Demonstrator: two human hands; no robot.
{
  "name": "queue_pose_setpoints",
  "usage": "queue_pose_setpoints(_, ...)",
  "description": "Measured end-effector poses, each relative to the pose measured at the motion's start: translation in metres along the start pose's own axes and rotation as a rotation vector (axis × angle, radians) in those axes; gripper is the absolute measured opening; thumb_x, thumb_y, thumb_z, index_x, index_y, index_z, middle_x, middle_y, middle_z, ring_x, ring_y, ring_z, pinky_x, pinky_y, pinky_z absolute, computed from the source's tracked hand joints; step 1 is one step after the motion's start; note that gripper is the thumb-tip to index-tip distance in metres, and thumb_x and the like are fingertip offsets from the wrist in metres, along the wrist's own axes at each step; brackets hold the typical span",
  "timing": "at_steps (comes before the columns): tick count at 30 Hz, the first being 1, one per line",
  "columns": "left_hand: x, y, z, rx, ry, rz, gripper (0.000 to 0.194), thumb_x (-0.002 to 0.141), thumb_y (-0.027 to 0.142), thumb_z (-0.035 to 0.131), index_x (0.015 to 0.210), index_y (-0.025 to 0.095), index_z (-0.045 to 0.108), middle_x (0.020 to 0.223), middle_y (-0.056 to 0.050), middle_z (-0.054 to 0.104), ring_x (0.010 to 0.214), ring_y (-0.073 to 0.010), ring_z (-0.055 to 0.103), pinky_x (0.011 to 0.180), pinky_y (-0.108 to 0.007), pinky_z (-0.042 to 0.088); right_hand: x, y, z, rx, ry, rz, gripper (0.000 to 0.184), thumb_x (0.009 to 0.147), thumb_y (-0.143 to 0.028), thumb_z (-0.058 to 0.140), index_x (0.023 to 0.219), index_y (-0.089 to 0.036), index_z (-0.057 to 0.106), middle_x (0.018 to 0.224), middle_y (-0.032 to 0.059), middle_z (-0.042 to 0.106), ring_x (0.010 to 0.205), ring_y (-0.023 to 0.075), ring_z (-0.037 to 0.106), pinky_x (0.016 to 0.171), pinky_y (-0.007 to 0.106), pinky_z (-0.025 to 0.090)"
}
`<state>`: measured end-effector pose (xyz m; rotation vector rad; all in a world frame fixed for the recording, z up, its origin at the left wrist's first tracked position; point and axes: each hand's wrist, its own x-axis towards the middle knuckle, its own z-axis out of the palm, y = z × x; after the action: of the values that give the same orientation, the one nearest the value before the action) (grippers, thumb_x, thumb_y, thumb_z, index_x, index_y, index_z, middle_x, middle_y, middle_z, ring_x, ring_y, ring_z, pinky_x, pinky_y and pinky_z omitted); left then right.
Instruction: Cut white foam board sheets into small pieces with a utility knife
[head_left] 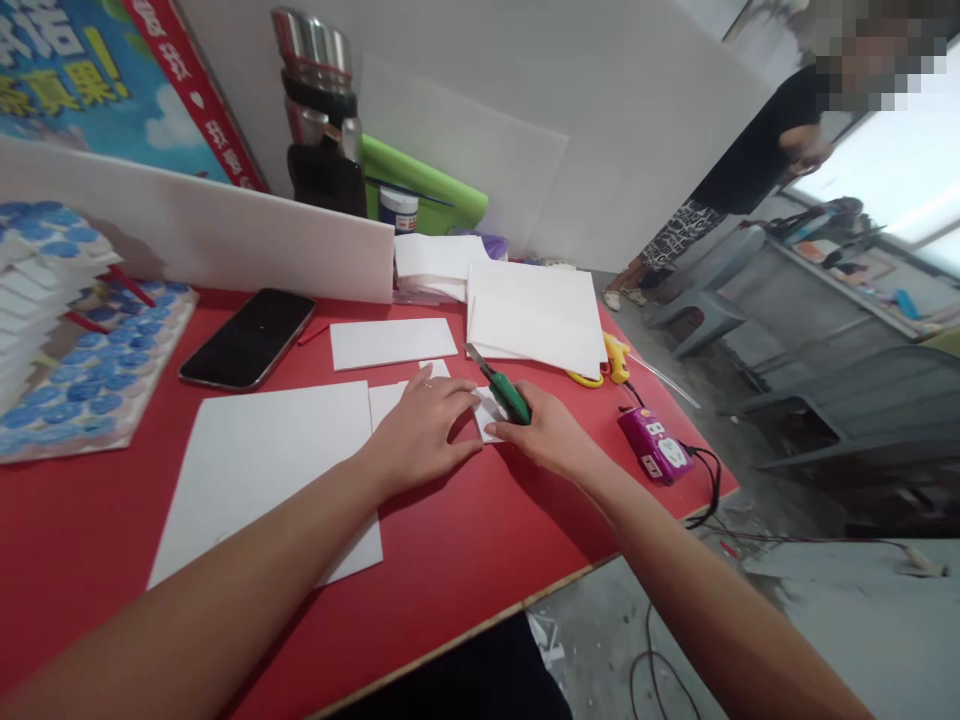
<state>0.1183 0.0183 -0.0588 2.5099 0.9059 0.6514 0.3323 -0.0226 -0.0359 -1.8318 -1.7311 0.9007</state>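
Note:
My right hand is closed around a green utility knife, its blade out and pointing up and to the left. The thumb of that hand touches a small white board piece on the red table. Spread out on the white strips beside it lies my left hand, palm down, fingers apart and fingertips close to the small piece. Under this hand a white strip is partly hidden. Left of it lies a large white board sheet, and beyond is a white rectangular strip.
A stack of white boards, a yellow glue gun and a purple power socket occupy the right side. A black phone and a blue-and-white craft model are at left. A person stands across the room.

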Motion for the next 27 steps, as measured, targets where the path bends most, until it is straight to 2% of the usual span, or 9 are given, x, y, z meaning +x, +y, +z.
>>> queue_pose_setpoints(4, -0.0003, 0.0012, -0.0004, -0.003, 0.037, -0.010, 0.033, 0.092, 0.029, 0.060, 0.122, 0.017, 0.069, 0.135, -0.014, 0.069, 0.126, -0.0331, 0.062, 0.124, -0.063, 0.028, 0.0015, 0.0020, -0.0014, 0.033, -0.009, 0.007, 0.030, 0.078, -0.037, 0.074, 0.100, -0.023, 0.060, 0.089, -0.0010, 0.066, 0.082, 0.0210, 0.061, 0.072, 0.033, 0.044)
queue_pose_setpoints(13, 0.0011, -0.0007, 0.0031, -0.016, 0.070, 0.016, 0.034, 0.096, 0.024, 0.053, 0.125, 0.020, 0.071, 0.138, -0.015, 0.067, 0.127, -0.0344, 0.061, 0.120, -0.066, 0.032, -0.0021, -0.0033, -0.0019, 0.062, -0.011, 0.041, 0.027, 0.080, -0.036, 0.073, 0.099, -0.024, 0.057, 0.079, -0.0026, 0.063, 0.068, 0.0183, 0.059, 0.062, 0.030, 0.042)
queue_pose_setpoints(20, 0.0059, -0.0029, 0.0055, -0.007, 0.051, -0.008, 0.033, 0.102, 0.024, 0.047, 0.120, 0.022, 0.073, 0.128, -0.012, 0.072, 0.121, -0.0312, 0.064, 0.119, -0.065, 0.032, -0.0024, -0.0031, -0.0008, 0.089, -0.006, 0.037, 0.032, 0.080, -0.035, 0.074, 0.105, -0.023, 0.059, 0.088, -0.0004, 0.066, 0.079, 0.0207, 0.062, 0.070, 0.032, 0.045)
queue_pose_setpoints(27, 0.0073, -0.0026, 0.0034, -0.056, 0.062, -0.051, 0.037, 0.101, 0.017, 0.041, 0.128, 0.017, 0.066, 0.124, -0.013, 0.074, 0.118, -0.0302, 0.065, 0.113, -0.059, 0.042, -0.0017, -0.0066, -0.0010, 0.050, -0.002, 0.021, 0.033, 0.080, -0.032, 0.074, 0.110, -0.022, 0.062, 0.099, 0.0023, 0.070, 0.090, 0.0222, 0.064, 0.080, 0.034, 0.046)
